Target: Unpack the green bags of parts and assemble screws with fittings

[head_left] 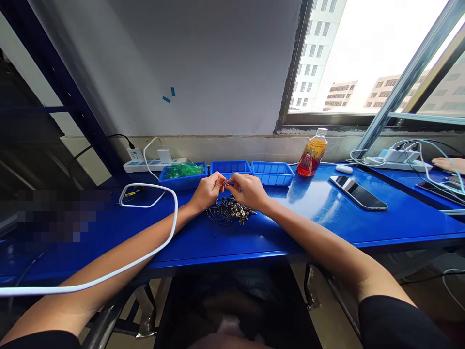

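My left hand and my right hand meet above the blue table, their fingertips pinched together. Between them is a small brass-coloured metal part, held by both hands. It is too small to make out in detail, and the fingers cover much of it. Right below my hands lies a loose pile of small metal parts, with thin dark screw-like pieces on the left and shorter brass-coloured ones on the right. Behind my hands stand three blue bins: one with green plastic, a middle bin and a right bin.
A white cable loops across the left side over my forearm. On the right are a drink bottle, a phone and a white case. Power strips run along the wall. Another person's hand rests far right.
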A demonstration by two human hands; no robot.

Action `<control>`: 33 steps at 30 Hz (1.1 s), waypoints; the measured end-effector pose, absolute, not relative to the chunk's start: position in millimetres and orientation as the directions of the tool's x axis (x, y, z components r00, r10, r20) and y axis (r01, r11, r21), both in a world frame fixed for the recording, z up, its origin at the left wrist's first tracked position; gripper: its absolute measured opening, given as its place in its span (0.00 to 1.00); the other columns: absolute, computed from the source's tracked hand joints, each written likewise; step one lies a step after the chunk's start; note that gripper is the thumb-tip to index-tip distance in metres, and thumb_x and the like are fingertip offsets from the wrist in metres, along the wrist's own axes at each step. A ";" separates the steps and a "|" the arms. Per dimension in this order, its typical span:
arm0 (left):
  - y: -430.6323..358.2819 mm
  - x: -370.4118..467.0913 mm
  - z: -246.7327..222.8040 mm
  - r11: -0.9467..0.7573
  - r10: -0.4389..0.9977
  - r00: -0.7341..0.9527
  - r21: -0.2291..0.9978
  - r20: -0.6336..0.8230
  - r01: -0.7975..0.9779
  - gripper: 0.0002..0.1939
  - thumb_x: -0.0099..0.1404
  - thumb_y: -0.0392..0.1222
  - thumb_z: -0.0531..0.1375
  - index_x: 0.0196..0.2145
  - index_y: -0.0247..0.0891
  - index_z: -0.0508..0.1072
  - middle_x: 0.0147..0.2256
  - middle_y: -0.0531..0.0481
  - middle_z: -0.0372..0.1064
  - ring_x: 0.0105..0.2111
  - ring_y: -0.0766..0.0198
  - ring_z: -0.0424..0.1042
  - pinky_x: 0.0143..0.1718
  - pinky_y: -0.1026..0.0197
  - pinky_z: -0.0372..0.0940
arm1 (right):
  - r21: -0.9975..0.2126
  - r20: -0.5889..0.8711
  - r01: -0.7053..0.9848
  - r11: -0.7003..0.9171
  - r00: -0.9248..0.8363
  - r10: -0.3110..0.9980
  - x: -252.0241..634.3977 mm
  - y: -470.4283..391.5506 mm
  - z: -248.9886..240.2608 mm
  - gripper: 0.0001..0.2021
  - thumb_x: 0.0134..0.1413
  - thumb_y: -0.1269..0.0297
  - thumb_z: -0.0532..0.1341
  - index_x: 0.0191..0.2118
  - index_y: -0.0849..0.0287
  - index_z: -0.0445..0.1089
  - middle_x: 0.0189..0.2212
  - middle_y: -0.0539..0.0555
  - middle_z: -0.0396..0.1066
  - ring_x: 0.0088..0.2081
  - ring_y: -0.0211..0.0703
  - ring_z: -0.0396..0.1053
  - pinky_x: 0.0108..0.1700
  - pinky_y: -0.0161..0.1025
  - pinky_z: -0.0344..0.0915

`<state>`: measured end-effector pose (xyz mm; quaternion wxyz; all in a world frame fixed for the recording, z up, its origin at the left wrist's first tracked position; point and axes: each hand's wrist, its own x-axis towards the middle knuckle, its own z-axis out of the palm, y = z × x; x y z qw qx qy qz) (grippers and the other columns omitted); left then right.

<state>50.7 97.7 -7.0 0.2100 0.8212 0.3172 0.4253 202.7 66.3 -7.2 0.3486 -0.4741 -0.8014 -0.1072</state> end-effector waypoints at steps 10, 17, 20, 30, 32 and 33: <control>96.3 50.1 -3.6 -0.682 0.730 0.387 0.644 0.564 0.347 0.23 0.63 0.56 0.46 0.19 0.39 0.61 0.16 0.54 0.59 0.18 0.66 0.59 0.23 0.64 0.57 | -0.154 0.646 0.811 0.564 -0.349 0.679 202.6 67.1 -7.5 0.03 0.53 0.67 0.61 0.32 0.59 0.67 0.22 0.48 0.69 0.25 0.35 0.64 0.29 0.32 0.53; 95.0 51.0 -4.1 -0.688 0.724 0.374 0.645 0.580 0.332 0.24 0.62 0.60 0.47 0.19 0.39 0.59 0.15 0.56 0.58 0.17 0.69 0.57 0.23 0.65 0.56 | -0.127 0.669 0.796 0.591 -0.372 0.644 200.8 65.6 -8.0 0.03 0.53 0.66 0.60 0.30 0.58 0.67 0.22 0.48 0.68 0.25 0.35 0.64 0.28 0.32 0.53; 95.3 51.6 -4.7 -0.695 0.717 0.370 0.645 0.591 0.318 0.26 0.61 0.63 0.47 0.19 0.39 0.59 0.16 0.56 0.58 0.17 0.69 0.57 0.23 0.65 0.56 | -0.155 0.671 0.803 0.576 -0.342 0.658 200.3 66.2 -9.3 0.03 0.53 0.66 0.60 0.30 0.58 0.67 0.22 0.47 0.69 0.24 0.34 0.64 0.28 0.32 0.53; 97.2 52.6 -6.2 -0.697 0.714 0.386 0.641 0.584 0.321 0.24 0.61 0.62 0.47 0.21 0.39 0.59 0.17 0.54 0.61 0.19 0.67 0.60 0.25 0.64 0.58 | -0.207 0.650 0.832 0.515 -0.276 0.708 198.2 66.3 -10.5 0.03 0.51 0.67 0.62 0.31 0.59 0.66 0.21 0.47 0.68 0.24 0.34 0.65 0.27 0.32 0.52; 98.6 52.2 -6.6 -0.698 0.713 0.404 0.633 0.573 0.334 0.22 0.62 0.59 0.47 0.21 0.39 0.60 0.17 0.54 0.61 0.19 0.67 0.61 0.25 0.64 0.58 | -0.217 0.639 0.841 0.495 -0.261 0.723 197.6 65.6 -9.9 0.04 0.51 0.67 0.62 0.30 0.59 0.66 0.20 0.46 0.68 0.24 0.34 0.65 0.27 0.32 0.51; 99.4 51.9 -6.8 -0.699 0.712 0.412 0.628 0.568 0.342 0.20 0.62 0.57 0.47 0.21 0.39 0.60 0.18 0.54 0.61 0.19 0.67 0.61 0.25 0.64 0.58 | -0.222 0.633 0.845 0.486 -0.255 0.731 197.3 65.2 -9.5 0.04 0.51 0.67 0.62 0.30 0.59 0.66 0.20 0.46 0.68 0.24 0.34 0.65 0.27 0.32 0.51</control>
